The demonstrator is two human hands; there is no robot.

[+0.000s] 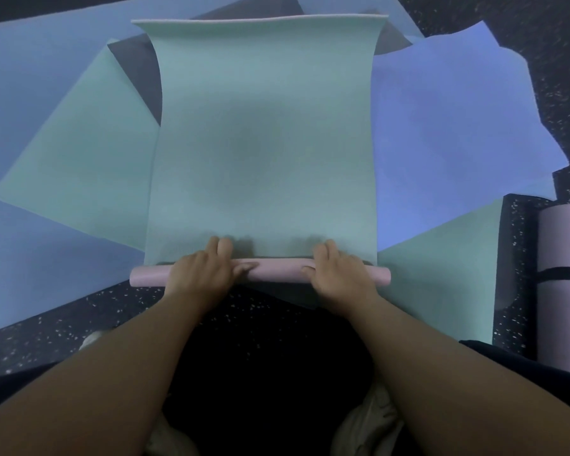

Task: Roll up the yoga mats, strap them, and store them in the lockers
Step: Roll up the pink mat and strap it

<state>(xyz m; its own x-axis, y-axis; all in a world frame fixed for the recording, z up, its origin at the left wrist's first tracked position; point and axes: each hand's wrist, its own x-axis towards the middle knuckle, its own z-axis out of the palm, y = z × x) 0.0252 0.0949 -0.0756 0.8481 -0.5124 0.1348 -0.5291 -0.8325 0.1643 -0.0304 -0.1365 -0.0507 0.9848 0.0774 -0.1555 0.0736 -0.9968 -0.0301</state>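
Both hands, left hand (200, 272) and right hand (338, 270), clasped the teal mat's (260, 143) soft pink roll (277, 270); grip best near its ends.

Both bare forearms are stretched forward, side by side. The left hand (202, 270) is laid palm-down, fingers curled forward, thumb pointed inward. The right hand (340, 272) is set likewise, well apart, wrists held low.
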